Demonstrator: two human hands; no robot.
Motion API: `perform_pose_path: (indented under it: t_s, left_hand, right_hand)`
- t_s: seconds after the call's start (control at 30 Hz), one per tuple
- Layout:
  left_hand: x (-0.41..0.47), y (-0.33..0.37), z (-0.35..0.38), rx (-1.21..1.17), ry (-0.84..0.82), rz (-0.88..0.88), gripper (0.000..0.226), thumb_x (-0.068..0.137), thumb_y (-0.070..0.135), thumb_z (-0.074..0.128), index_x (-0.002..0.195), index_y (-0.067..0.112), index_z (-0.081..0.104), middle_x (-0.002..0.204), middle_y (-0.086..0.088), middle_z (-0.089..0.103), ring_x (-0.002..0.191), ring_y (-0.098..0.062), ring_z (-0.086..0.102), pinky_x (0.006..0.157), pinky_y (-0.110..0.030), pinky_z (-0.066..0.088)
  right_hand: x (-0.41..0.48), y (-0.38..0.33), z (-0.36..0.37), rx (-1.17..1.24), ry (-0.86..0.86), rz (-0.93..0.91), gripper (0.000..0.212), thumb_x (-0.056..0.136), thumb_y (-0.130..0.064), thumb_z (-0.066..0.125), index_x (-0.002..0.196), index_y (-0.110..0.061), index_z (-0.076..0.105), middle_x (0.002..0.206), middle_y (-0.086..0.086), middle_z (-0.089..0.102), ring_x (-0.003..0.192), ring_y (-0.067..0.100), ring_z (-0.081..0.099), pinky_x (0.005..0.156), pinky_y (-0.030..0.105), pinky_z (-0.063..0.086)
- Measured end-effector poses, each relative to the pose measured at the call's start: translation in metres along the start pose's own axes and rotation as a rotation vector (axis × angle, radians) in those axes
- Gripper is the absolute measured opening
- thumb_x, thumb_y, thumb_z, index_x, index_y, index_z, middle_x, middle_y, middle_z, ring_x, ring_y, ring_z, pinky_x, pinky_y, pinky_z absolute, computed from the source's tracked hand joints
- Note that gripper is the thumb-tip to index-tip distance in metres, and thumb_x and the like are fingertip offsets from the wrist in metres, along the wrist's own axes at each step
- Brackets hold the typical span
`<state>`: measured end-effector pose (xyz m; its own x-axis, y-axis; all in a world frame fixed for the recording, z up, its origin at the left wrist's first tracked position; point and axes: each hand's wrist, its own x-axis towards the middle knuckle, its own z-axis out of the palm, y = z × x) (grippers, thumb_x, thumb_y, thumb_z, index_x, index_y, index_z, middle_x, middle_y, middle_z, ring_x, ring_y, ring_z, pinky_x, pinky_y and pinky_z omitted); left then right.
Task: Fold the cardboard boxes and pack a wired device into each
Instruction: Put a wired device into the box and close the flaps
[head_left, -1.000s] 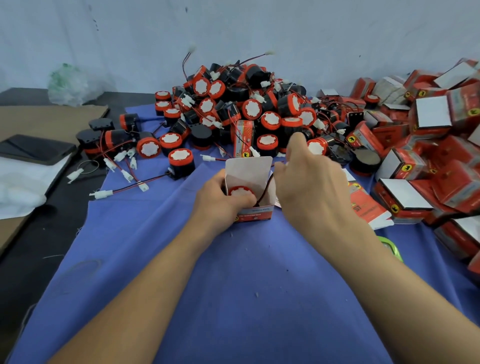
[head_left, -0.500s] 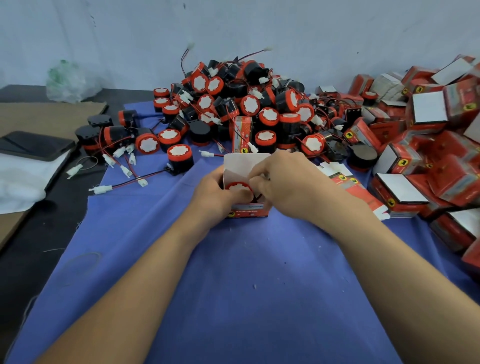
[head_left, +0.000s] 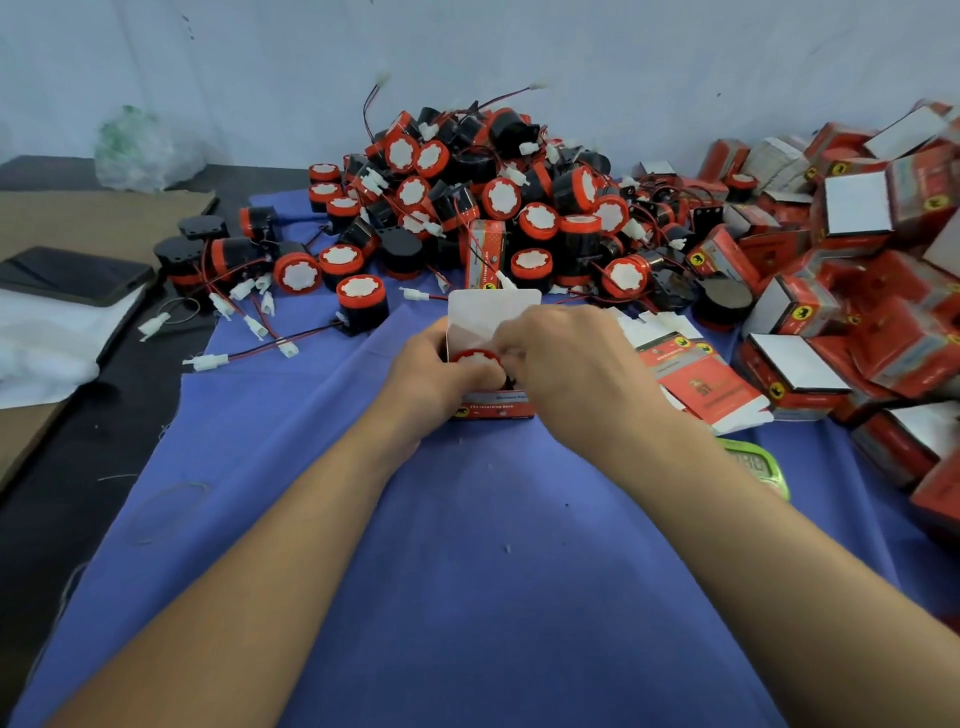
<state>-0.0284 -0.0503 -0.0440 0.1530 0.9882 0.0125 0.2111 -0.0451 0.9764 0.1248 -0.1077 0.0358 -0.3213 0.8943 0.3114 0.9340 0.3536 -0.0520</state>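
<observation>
A small red cardboard box (head_left: 496, 408) stands on the blue cloth (head_left: 467, 571), its white top flap (head_left: 491, 309) raised. A red-and-black wired device (head_left: 474, 358) sits inside it. My left hand (head_left: 431, 371) grips the box from the left, thumb at the device's edge. My right hand (head_left: 563, 366) is over the box's right side with fingers curled into the opening; what they pinch is hidden. A big pile of loose wired devices (head_left: 483, 202) lies behind the box.
Folded red boxes (head_left: 857, 260) are heaped at the right, and flat unfolded boxes (head_left: 696, 374) lie beside my right hand. A green object (head_left: 758, 462) peeks out under my right forearm. At the left lie a dark phone (head_left: 72, 275), white cloth and cardboard.
My right hand came down from above the box's right edge onto the opening and its fingers curled inward. The left hand kept its hold on the box.
</observation>
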Motion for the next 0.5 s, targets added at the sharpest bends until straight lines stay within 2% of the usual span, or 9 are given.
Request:
perform_pose_path:
  t_s: [0.07,0.17,0.27,0.4,0.5]
  left_hand:
    - [0.0,0.001,0.001,0.0,0.008,0.008,0.034,0.086,0.019,0.079,0.113,0.037,0.071,0.097,0.019,0.078,0.088,-0.001,0.074,0.072,-0.021,0.056]
    - [-0.001,0.0,0.001,-0.007,0.003,0.002,0.035,0.087,0.019,0.079,0.119,0.033,0.07,0.105,0.013,0.079,0.098,-0.009,0.075,0.086,-0.035,0.061]
    - [-0.001,0.002,0.001,-0.015,-0.005,-0.01,0.042,0.085,0.017,0.081,0.123,0.03,0.069,0.11,0.009,0.078,0.105,-0.015,0.074,0.096,-0.045,0.06]
    - [-0.002,0.005,0.001,-0.032,-0.022,-0.016,0.054,0.073,0.02,0.085,0.124,0.028,0.069,0.112,0.008,0.078,0.105,-0.016,0.074,0.096,-0.044,0.059]
    - [-0.003,0.005,0.0,-0.026,-0.039,-0.002,0.05,0.077,0.012,0.084,0.122,0.029,0.07,0.108,0.009,0.079,0.1,-0.013,0.075,0.089,-0.039,0.061]
  right_hand:
    - [0.001,0.0,0.005,-0.022,-0.081,-0.002,0.024,0.091,-0.005,0.056,0.097,-0.023,0.07,0.077,0.002,0.056,0.069,0.029,0.052,0.052,0.031,0.023]
    - [-0.002,0.003,0.014,-0.097,-0.089,0.019,0.025,0.092,-0.008,0.053,0.104,-0.025,0.068,0.063,-0.003,0.039,0.054,0.02,0.033,0.048,0.031,0.014]
    - [-0.005,0.007,0.021,-0.156,-0.102,0.031,0.024,0.093,-0.011,0.051,0.11,-0.025,0.06,0.061,-0.005,0.03,0.052,0.022,0.03,0.048,0.032,0.012]
    - [-0.002,0.017,0.014,-0.158,-0.181,-0.007,0.032,0.095,-0.01,0.054,0.114,-0.033,0.062,0.063,-0.007,0.039,0.052,0.014,0.034,0.047,0.032,0.017]
    - [0.011,0.021,-0.002,-0.119,-0.319,-0.026,0.039,0.095,-0.007,0.057,0.117,-0.037,0.069,0.078,-0.003,0.06,0.063,0.017,0.049,0.051,0.031,0.031]
